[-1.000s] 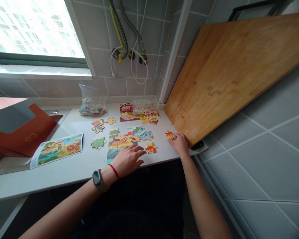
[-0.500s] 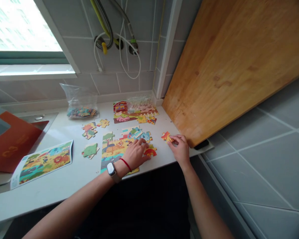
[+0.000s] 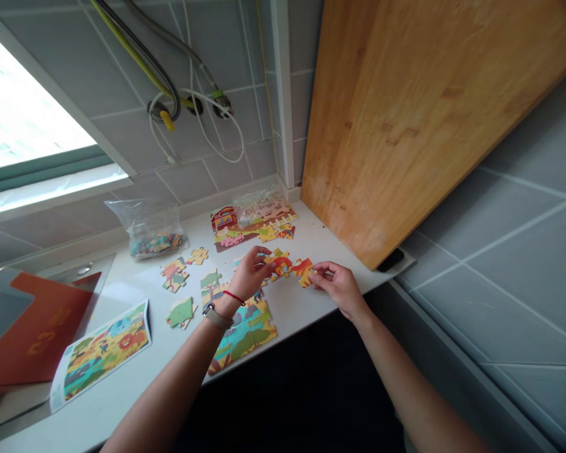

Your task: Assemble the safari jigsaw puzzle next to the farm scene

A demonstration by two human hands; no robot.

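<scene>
My left hand (image 3: 251,274) is closed on a jigsaw puzzle piece (image 3: 281,265) with a red lion's head, raised above the counter. Between the thumb and fingers of my right hand (image 3: 338,288) is an orange and yellow puzzle piece (image 3: 304,272). The two pieces are side by side, edges close; whether they touch I cannot tell. Below my left wrist lies a partly joined puzzle (image 3: 248,333) with green and blue scenery, some of it hidden by my hand and forearm. Loose pieces (image 3: 173,274) and a green piece (image 3: 181,312) lie to its left.
A printed picture sheet (image 3: 104,352) lies at the left, beside an orange box (image 3: 33,327). Toward the wall stand a clear bag of pieces (image 3: 156,242) and a farm puzzle (image 3: 226,234) under clear plastic (image 3: 259,204). A wooden board (image 3: 396,126) leans at the right.
My left hand has lifted the lion's head piece from beside the joined puzzle. My right hand has brought its orange piece leftward, close to it. The camera view has tilted.
</scene>
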